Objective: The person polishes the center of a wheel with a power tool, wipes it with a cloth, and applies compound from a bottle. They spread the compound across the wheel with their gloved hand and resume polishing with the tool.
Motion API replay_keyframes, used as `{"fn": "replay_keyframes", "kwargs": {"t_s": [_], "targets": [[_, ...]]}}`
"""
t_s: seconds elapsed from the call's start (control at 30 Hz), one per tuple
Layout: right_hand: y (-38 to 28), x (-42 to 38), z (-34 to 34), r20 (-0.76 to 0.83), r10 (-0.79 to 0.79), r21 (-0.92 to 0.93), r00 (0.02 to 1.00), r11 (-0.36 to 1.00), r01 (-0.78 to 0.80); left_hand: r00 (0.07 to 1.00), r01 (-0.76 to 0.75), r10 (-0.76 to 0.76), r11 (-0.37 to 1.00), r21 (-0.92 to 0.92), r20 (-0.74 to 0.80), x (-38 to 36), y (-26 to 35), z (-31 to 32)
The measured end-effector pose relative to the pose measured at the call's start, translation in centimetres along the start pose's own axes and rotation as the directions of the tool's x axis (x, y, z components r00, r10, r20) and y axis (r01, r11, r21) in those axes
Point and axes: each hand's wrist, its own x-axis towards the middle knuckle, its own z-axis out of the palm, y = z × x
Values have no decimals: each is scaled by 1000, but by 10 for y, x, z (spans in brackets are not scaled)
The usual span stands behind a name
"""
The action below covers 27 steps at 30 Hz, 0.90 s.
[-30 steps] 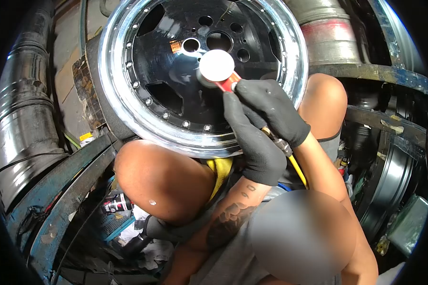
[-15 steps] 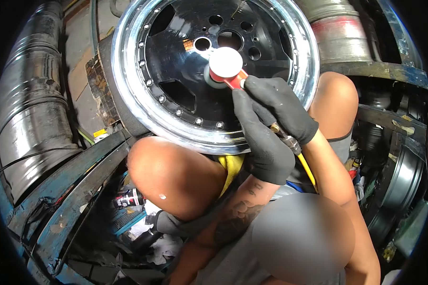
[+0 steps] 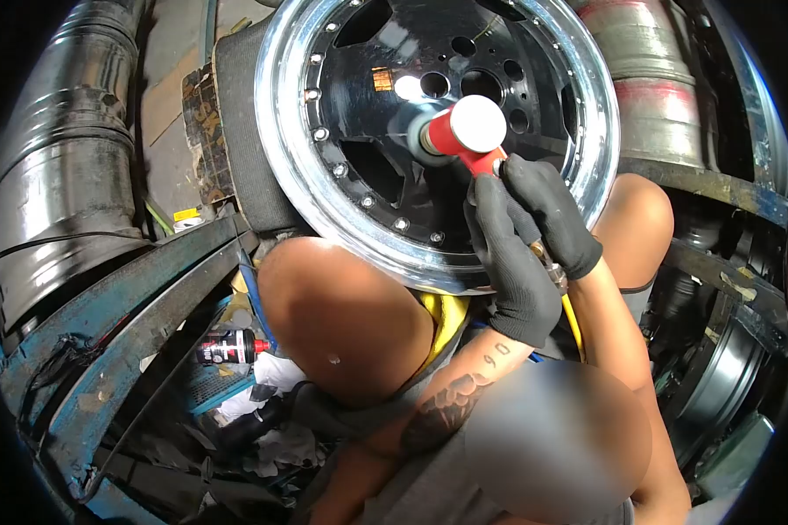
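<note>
Both gloved hands grip a red air polisher [image 3: 471,133] with a white round top, close over the black face of a car wheel [image 3: 390,127]. Its pad [image 3: 425,136] looks smeared, at the wheel's surface left of the center bore. My left hand [image 3: 512,258] wraps the handle from the left, fingers toward the tool's head. My right hand [image 3: 556,214] closes round the handle from the right. A yellow air hose [image 3: 573,324] runs back from a metal fitting under the hands. The wheel has a shiny chrome lip with bolts around it and rests in front of my knees.
Metal drums [image 3: 66,175] lie at the left, with another reddish-banded drum [image 3: 652,96] at the upper right. Worn blue metal beams [image 3: 127,306] flank my legs. A dark bottle [image 3: 228,346] with a red cap lies lower left, and another rim [image 3: 722,376] stands at the right.
The view has shifted, so wheel and hands appear further right. The polisher has tilted, showing more of its red side and its pad.
</note>
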Motion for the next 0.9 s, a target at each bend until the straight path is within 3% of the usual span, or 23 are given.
{"fn": "replay_keyframes", "kwargs": {"t_s": [0.07, 0.1, 0.13, 0.2, 0.23, 0.27, 0.33, 0.4, 0.6, 0.7, 0.83, 0.9], "targets": [[6, 3, -6, 56, -225, -300, 973, 925, 232, 1000, -8, 8, 1000, -9, 1, 4, -2, 0], [9, 4, -12, 124, -327, -451, 937, 822, 347, 998, -47, 47, 999, -9, 51, 10, -14, -13], [9, 2, -16, 246, -436, -602, 866, 631, 489, 996, -52, 54, 998, -19, 71, 8, -16, -16], [-8, -11, -8, 14, -70, -297, 997, 952, 71, 995, -32, 37, 998, -51, 88, 0, -15, -12], [-14, -15, -3, -39, 159, -93, 987, 982, -162, 997, -6, 12, 997, -74, 80, -3, -13, -9], [-12, -13, -4, -51, 174, -90, 983, 980, -178, 995, -52, 55, 998, -34, 82, 0, -14, -11], [-9, -5, -3, -54, 93, -148, 994, 984, -100, 991, 1, 19, 988, -154, 132, 8, -11, -13], [-11, 5, -1, -15, -42, -246, 999, 969, 38, 985, -133, 145, 983, -124, 91, 9, -7, -4], [-8, 1, -3, -107, 6, -220, 994, 975, -29, 1000, 18, -20, 979, -205, -9, 6, 0, 7], [-16, -12, -4, -140, 129, -192, 982, 969, -155, 994, 23, -10, 992, -125, 106, 7, -11, -7], [-13, -6, 2, -73, 108, -62, 991, 992, -113, 989, -23, 48, 985, -171, 142, -1, -4, -6], [-18, 3, 7, -39, 99, -103, 994, 989, -102, 980, -70, 94, 987, -143, 173, 1, 1, -9]]}}
